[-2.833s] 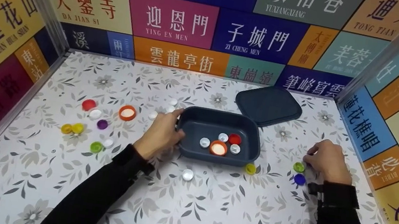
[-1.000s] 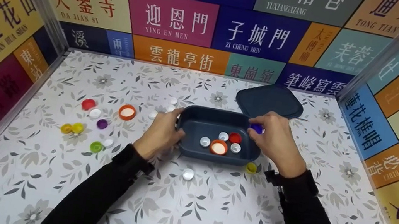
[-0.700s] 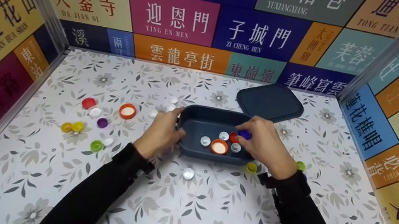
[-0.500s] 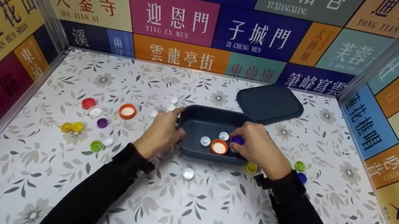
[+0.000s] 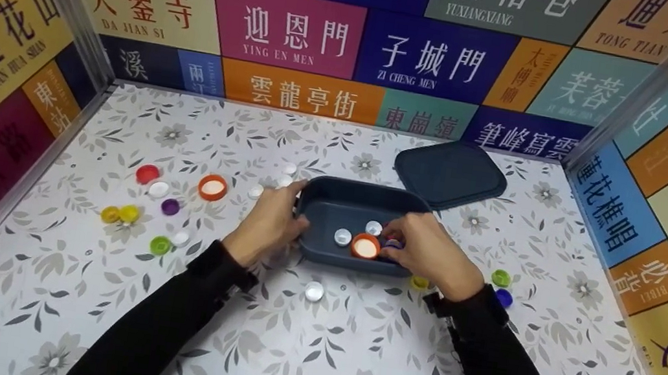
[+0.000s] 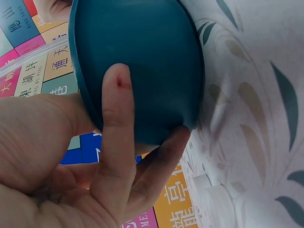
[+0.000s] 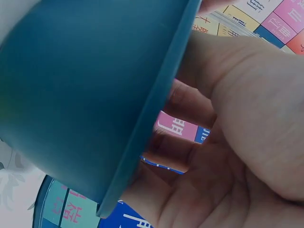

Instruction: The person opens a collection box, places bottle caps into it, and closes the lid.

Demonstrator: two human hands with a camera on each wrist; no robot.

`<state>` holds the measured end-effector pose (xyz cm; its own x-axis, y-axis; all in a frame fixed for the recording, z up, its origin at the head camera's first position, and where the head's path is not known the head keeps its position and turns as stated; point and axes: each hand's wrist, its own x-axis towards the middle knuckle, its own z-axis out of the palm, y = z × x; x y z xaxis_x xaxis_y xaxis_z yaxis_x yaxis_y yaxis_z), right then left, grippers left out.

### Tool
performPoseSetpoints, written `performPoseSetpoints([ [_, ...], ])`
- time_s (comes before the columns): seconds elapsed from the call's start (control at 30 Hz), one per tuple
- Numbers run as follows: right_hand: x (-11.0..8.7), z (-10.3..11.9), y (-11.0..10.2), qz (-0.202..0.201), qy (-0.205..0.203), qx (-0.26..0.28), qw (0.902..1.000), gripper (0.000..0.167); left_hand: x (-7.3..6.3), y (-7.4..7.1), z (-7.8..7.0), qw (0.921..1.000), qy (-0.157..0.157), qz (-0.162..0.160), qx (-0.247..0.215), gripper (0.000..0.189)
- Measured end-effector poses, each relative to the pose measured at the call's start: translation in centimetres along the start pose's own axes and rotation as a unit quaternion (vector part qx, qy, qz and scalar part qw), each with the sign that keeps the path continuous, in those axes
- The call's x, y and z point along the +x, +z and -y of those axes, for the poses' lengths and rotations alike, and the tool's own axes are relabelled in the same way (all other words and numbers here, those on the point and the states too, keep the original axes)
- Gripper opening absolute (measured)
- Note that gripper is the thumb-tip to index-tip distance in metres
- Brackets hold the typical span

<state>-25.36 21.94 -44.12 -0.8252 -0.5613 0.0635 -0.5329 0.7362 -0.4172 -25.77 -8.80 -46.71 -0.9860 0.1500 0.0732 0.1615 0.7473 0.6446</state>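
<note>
A dark blue-grey plastic box (image 5: 331, 210) stands on the table. My left hand (image 5: 267, 224) grips its left end; in the left wrist view its fingers (image 6: 116, 123) lie along the outer wall. My right hand (image 5: 432, 254) reaches over the right rim and pinches a blue bottle cap (image 5: 393, 243) low inside the box. Near it lie an orange cap (image 5: 365, 246) with a pale centre and two white caps (image 5: 343, 236). A red cap and another white one are mostly hidden by that hand. In the right wrist view the box wall (image 7: 90, 90) hides the fingertips.
The box's dark lid (image 5: 450, 174) lies behind to the right. Loose caps on the left include red (image 5: 147, 174), orange (image 5: 212, 187), purple (image 5: 170, 207) and green (image 5: 160, 245). On the right are a green cap (image 5: 501, 278) and a blue one (image 5: 503, 298). A white cap (image 5: 314, 291) lies in front.
My right hand has brought the blue cap from the right side of the table over the rim and down into the box. My left hand has stayed on the box.
</note>
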Motion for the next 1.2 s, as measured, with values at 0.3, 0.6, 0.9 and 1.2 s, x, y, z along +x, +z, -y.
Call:
performPoseSetpoints([
  [0.3, -0.4, 0.2, -0.5, -0.006, 0.014, 0.004, 0.9999, 0.026, -0.1, 0.1, -0.3, 0.9991, -0.026, 0.023, -0.025, 0.082],
  [0.6, -0.8, 0.4, -1.4, -0.023, 0.038, 0.017, 0.9989, 0.028, 0.0, 0.0, -0.1, 0.9998, -0.013, 0.013, -0.010, 0.080],
  [0.9, -1.5, -0.3, -2.6, -0.050, 0.049, 0.015, 0.9974, 0.026, -0.2, 0.1, -0.2, 1.0000, 0.003, 0.001, -0.003, 0.077],
  [1.2, -2.4, -1.1, -4.1, -0.082, 0.059, 0.004, 0.9949, 0.034, -0.2, 0.1, -0.1, 1.0000, 0.006, -0.005, 0.002, 0.076],
])
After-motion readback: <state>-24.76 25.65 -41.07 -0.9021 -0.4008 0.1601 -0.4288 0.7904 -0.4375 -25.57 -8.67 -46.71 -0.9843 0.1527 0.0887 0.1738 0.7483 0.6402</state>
